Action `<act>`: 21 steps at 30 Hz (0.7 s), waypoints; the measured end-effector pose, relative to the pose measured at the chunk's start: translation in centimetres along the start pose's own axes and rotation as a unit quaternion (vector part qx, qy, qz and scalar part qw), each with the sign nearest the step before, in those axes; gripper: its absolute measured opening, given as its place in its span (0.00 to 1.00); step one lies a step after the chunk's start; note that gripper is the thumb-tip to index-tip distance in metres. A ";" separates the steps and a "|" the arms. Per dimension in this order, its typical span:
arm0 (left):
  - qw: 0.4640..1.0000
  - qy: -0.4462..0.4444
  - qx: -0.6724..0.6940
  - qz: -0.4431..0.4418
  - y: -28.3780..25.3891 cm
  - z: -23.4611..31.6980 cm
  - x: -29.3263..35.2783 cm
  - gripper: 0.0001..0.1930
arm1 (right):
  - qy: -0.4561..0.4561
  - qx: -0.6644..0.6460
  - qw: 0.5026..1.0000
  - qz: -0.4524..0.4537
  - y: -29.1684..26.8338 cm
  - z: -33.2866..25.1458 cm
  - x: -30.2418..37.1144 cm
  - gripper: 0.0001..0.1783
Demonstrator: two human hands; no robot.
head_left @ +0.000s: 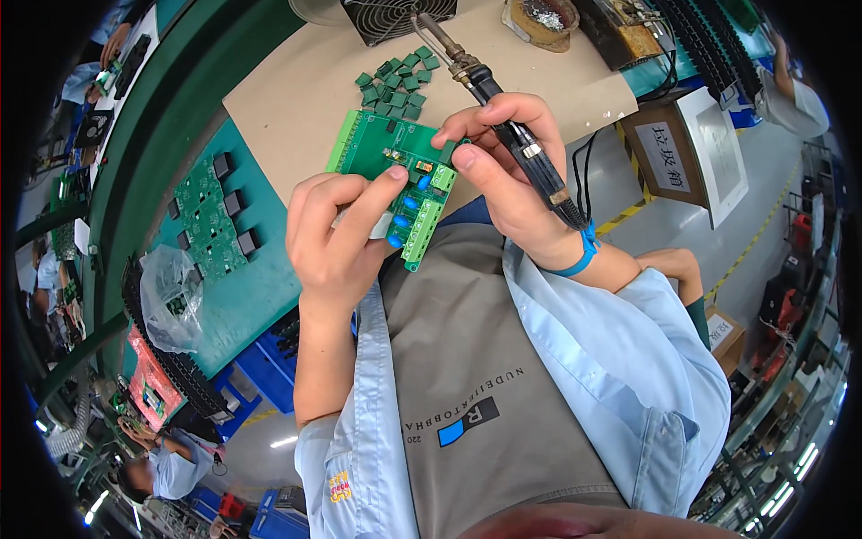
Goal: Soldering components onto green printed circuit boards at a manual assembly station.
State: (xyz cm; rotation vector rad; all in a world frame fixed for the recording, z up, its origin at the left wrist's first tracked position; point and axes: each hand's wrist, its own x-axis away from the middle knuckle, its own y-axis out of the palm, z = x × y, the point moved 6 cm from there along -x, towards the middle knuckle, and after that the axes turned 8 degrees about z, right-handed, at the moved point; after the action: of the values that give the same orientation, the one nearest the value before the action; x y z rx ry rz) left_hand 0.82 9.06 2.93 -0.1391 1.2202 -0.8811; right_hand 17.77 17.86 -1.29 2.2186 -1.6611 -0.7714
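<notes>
A green circuit board [366,154] is held up and tilted over the brown work surface. It carries green terminal blocks along two sides and several round blue components [410,204]. My left hand [334,225] is closed around its near-left part, with the index fingertip on the components. My right hand [525,202] holds a black-handled soldering iron [485,88], whose tip points up and left, away from the board. The thumb and index finger of that hand also pinch a small dark green piece [447,153] at the board's right corner. Beyond the board lies a pile of small green squares [392,90].
A black fan [395,20] and a round, stained dish [541,20] stand at the back. Several boards [206,220] and a clear plastic bag [172,301] lie on the left. A labelled box [660,166] stands at the right. Other people work at both sides.
</notes>
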 end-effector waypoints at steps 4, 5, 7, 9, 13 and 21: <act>0.998 0.008 0.029 -0.061 0.4 0.0 0.2 0.22 | 0.000 0.012 1.000 0.018 -0.1 0.0 0.3 0.22; 0.997 0.016 0.012 -0.080 0.5 0.0 0.3 0.21 | -0.006 0.023 1.000 0.019 0.1 -0.1 0.2 0.23; 0.995 0.037 0.001 -0.088 0.6 0.2 0.4 0.20 | 0.033 0.035 0.998 0.047 0.2 0.0 0.4 0.22; 0.996 0.067 0.003 -0.059 0.5 0.4 0.4 0.19 | 0.035 0.014 0.999 0.031 0.8 0.2 0.4 0.22; 0.995 0.064 -0.008 -0.073 0.5 0.6 0.9 0.24 | 0.033 0.028 0.998 0.034 0.6 0.3 0.1 0.21; 0.982 -0.132 0.136 -0.007 -0.5 -1.7 1.6 0.23 | 0.030 0.066 0.996 0.053 -1.2 0.1 0.0 0.20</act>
State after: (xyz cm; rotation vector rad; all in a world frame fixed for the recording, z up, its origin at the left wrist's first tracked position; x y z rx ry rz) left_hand -0.75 8.30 1.34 -0.0423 0.8439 -0.9986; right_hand 18.64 18.28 -1.96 2.1959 -1.8312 -0.5781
